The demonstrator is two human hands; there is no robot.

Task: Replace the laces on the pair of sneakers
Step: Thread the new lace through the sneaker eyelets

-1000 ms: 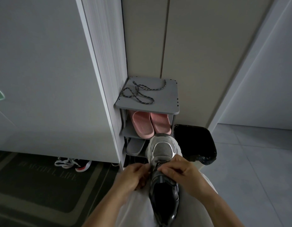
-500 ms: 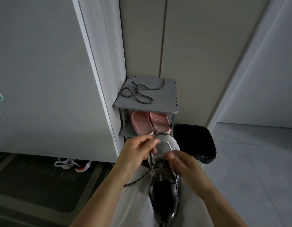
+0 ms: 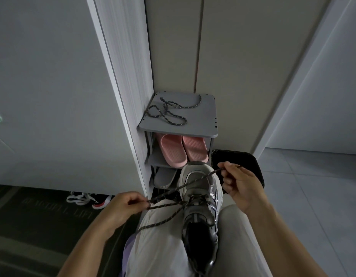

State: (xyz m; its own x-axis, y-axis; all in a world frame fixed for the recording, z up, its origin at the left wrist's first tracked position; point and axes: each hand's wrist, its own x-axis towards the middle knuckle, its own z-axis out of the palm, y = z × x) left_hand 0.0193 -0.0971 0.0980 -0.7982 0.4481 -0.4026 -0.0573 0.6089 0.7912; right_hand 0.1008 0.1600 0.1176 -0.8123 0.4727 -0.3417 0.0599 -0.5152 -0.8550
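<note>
Under the heel (image 3: 201,264), the sneaker's (image 3: 200,198) sole is hidden.

Your left hand (image 3: 123,205) and right hand (image 3: 238,182) each pinch the dark lace (image 3: 173,213) threaded through the sneaker (image 3: 200,198) resting on your lap. Another lace (image 3: 169,112) lies coiled on the shelf (image 3: 205,118) above pink slippers (image 3: 182,149).
</note>
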